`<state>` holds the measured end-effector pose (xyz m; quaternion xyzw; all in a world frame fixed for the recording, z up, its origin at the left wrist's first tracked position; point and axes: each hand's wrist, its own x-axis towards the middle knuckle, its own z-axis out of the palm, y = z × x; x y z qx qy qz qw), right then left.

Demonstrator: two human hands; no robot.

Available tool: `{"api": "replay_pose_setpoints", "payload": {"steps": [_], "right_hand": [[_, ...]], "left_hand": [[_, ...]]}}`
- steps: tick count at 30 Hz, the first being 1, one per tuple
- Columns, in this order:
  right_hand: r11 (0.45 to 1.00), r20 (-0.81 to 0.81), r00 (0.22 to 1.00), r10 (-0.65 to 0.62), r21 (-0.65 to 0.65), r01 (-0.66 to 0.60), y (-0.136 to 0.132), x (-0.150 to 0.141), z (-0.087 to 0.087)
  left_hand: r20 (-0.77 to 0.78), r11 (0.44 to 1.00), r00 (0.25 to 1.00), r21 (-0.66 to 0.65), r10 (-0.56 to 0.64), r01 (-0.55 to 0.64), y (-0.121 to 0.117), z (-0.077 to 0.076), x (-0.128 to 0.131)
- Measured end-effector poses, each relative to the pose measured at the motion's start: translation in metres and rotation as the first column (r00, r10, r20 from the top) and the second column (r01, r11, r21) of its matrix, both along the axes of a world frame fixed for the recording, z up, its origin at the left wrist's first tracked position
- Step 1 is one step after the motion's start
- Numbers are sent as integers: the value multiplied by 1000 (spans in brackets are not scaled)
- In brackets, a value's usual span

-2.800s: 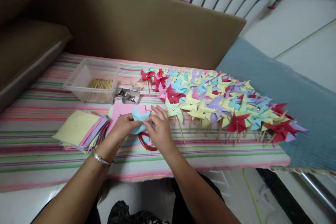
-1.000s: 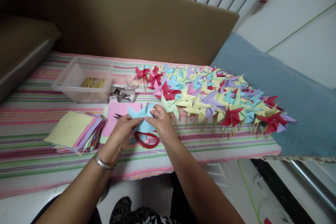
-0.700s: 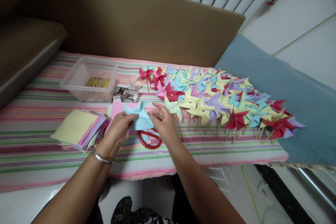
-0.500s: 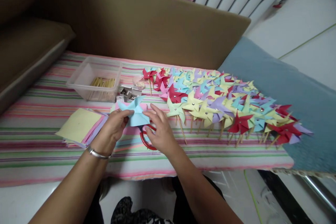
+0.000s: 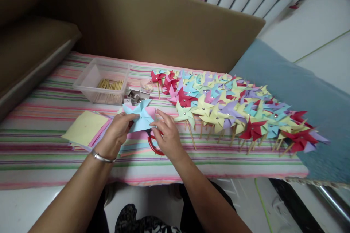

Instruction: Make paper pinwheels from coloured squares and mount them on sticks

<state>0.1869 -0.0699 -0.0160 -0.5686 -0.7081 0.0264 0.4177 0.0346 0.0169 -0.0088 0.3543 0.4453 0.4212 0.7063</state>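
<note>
A light-blue paper pinwheel head, its corners folded in toward the middle, is held above the cloth. My left hand grips its left side between thumb and fingers. With thumb and fingertips, my right hand pinches the lower right tip, its upper fingers partly stretched out. Below the paper are scissors with red handles; their blades are hidden. Pink paper also lies underneath, mostly covered. Left of my hands sits a stack of coloured paper squares, yellow on top and partly behind my left forearm.
A clear plastic tub holds short wooden sticks. Beside it are a small box of metal pieces and a round clear container. Many pinwheels on sticks cover the striped cloth on the right. A brown panel stands behind.
The blue paper has been turned and shifted left, now showing its folded face. My left hand kept its hold; my right hand came away from it, then took its lower right tip.
</note>
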Motion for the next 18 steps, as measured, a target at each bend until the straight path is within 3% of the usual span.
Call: {"api": "replay_pose_setpoints", "payload": {"steps": [10,18], "right_hand": [[997,-63,997,-51,-57,48,-4,0,0],[1000,-33,999,-29,-1,29,-2,6,4]], "left_hand": [[-110,999,994,43,21,-16,-10,15,8],[-157,998,987,35,-42,48,-13,5,13]]}}
